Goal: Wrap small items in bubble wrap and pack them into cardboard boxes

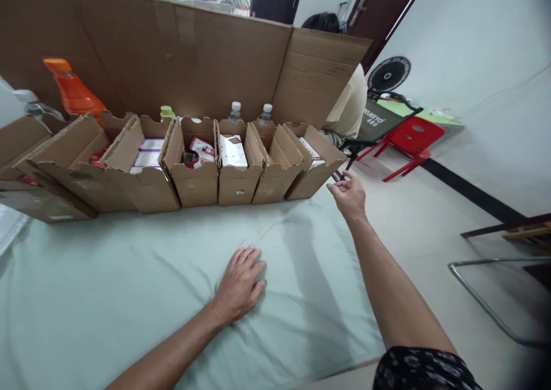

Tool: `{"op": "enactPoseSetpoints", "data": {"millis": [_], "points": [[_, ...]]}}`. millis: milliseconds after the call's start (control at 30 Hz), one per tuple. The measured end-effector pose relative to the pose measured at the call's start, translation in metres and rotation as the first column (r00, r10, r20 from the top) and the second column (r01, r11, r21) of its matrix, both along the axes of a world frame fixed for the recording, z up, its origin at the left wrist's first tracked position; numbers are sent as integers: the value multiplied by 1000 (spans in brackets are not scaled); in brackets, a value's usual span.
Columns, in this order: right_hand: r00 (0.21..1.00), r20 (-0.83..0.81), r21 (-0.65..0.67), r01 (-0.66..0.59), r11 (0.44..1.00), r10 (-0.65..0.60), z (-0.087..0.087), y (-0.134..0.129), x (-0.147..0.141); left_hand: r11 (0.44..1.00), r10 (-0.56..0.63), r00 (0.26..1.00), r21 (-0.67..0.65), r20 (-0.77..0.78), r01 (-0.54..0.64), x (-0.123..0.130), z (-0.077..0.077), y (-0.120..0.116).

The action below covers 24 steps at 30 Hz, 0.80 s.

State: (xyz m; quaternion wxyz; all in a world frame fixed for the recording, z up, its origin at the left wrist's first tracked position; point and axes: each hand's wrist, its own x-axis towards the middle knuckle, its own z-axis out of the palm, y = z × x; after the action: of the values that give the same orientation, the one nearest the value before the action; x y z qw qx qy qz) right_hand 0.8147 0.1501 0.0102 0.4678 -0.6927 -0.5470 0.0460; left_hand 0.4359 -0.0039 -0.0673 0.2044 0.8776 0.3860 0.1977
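Spillage is threatening us if our half-curled right hand (pixel 350 195), hold unclear, is bumping the rightmost box (pixel 310 182) beside it, our spread, empty left hand (pixel 240 286) lying before that box.

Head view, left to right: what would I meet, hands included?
Orange bottle → purple-and-white packs → red-and-white packet → left hand → white box in the rightmost bin → right hand → round black fan → metal tube frame.
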Motion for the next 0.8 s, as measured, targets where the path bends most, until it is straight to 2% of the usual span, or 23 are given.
{"op": "enactPoseSetpoints", "data": {"millis": [67,133,200,367,467,567,633,700,800], "points": [[987,156,11,29,1000,-30,21,1,-8,1000,2,1000,-3,-7,-2,0,-1,0],[937,349,-67,32,997,-7,41,9,-19,1000,5,1000,-6,-6,-5,0,-1,0],[888,457,-164,34,986,46,55,20,-31,1000,4,1000,-10,2,-4,0,0,1],[866,493,-214,30,976,81,65,36,-52,1000,-6,1000,-22,6,6,-1,2,1],[869,492,-214,56,975,58,71,26,-60,1000,-6,1000,-30,21,6,-1,2,2],[870,491,-160,45,986,40,84,10,-78,999,-11,999,-36,48,13,-2,1,2],[851,513,-160,-34,986,113,93,6,-99,999,-13,998,-34,66,16,-3,0,3],[807,543,-260,-101,960,232,100,10,-123,999,-15,997,-31,76,18,-3,-1,2],[773,557,-386,-84,919,304,105,18,-151,999,-1,995,-37,97,5,-2,-4,2]]}}
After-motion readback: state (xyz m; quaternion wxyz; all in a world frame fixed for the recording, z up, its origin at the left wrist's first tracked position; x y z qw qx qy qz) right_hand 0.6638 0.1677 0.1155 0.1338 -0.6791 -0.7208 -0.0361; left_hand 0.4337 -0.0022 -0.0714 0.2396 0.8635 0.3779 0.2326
